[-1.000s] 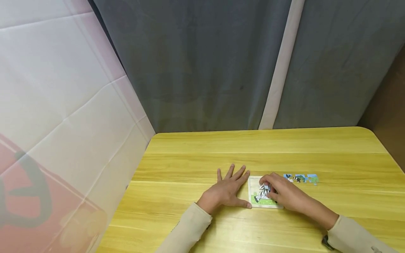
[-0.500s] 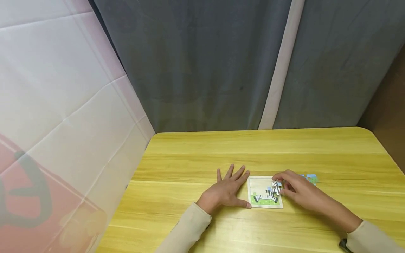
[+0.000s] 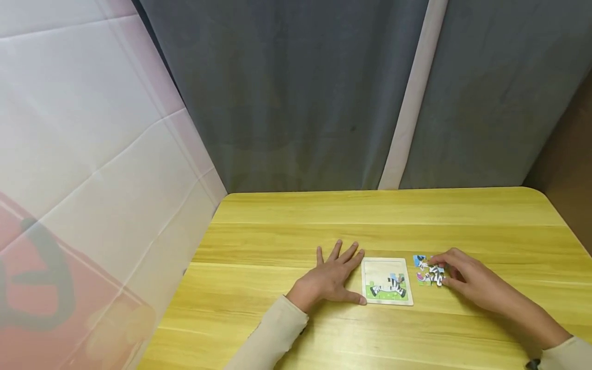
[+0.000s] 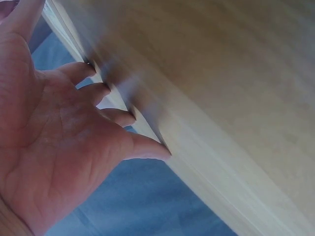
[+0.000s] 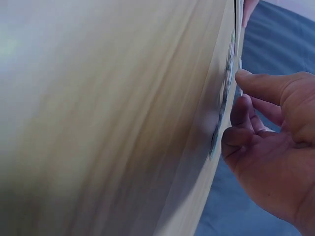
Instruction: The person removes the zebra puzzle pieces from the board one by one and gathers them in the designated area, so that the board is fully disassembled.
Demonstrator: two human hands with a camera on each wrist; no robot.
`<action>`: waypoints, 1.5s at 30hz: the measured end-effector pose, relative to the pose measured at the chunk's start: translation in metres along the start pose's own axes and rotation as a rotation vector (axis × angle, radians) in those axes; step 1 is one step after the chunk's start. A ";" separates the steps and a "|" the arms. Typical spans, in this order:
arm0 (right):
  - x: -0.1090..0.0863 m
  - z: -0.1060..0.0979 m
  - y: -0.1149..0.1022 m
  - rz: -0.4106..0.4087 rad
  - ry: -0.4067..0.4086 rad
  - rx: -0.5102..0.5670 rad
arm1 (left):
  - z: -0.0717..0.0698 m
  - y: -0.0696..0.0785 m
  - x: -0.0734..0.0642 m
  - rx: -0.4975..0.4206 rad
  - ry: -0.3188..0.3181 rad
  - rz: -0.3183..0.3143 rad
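Observation:
My left hand (image 3: 327, 281) lies on the table with fingers spread, its thumb and forefinger right at the left edge of a square puzzle tray (image 3: 378, 268). Assembled pieces in the tray show zebra legs on green grass (image 3: 387, 294) along the bottom; the bare board shows above them. To the tray's right, my right hand (image 3: 467, 273) pinches a zebra-striped puzzle piece (image 3: 436, 275) between thumb and fingers, close over the loose pieces. In the right wrist view, the thumb (image 5: 263, 84) and curled fingers show at the table's surface, with the held piece edge-on.
Loose puzzle pieces lie beside the right hand, including a blue-cornered piece (image 3: 420, 260) and a pink and green piece (image 3: 423, 279); others are partly covered by the fingers. A wooden table (image 3: 287, 226) extends around, with a grey curtain (image 3: 296, 103) behind it.
My right hand has moved right, away from the tray, carrying the zebra-striped puzzle piece over to the loose pieces. The left hand and the tray have stayed in place.

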State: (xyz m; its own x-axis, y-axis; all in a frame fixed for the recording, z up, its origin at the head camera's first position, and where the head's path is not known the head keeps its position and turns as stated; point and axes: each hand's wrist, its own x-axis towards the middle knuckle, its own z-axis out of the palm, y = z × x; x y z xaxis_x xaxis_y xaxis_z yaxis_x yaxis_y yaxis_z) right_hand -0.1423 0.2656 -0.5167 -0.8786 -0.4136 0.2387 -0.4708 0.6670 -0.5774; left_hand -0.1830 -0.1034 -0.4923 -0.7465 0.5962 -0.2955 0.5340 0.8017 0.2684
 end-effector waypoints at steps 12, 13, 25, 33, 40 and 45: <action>-0.007 -0.003 0.010 0.044 -0.055 0.018 | 0.000 -0.001 0.000 0.006 -0.006 -0.010; -0.008 -0.002 0.010 0.044 -0.058 0.021 | 0.000 -0.001 0.000 0.006 -0.007 -0.010; -0.002 -0.004 0.001 0.049 -0.060 0.008 | 0.001 -0.002 0.000 -0.002 -0.007 -0.012; 0.013 0.008 -0.022 0.030 -0.088 0.021 | 0.000 -0.001 -0.001 0.001 -0.005 -0.015; 0.029 0.021 -0.039 -0.002 -0.121 0.012 | 0.000 0.000 -0.001 -0.007 -0.005 -0.013; 0.035 0.029 -0.046 -0.018 -0.155 0.015 | 0.001 0.000 0.000 0.003 -0.004 -0.015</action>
State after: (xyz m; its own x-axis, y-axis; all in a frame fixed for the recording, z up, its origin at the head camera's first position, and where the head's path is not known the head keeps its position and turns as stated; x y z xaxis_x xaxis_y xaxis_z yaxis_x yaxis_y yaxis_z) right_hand -0.1491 0.2023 -0.5038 -0.8469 -0.5167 0.1260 -0.4838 0.6502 -0.5857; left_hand -0.1827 -0.1031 -0.4928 -0.7529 0.5842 -0.3031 0.5239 0.8107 0.2613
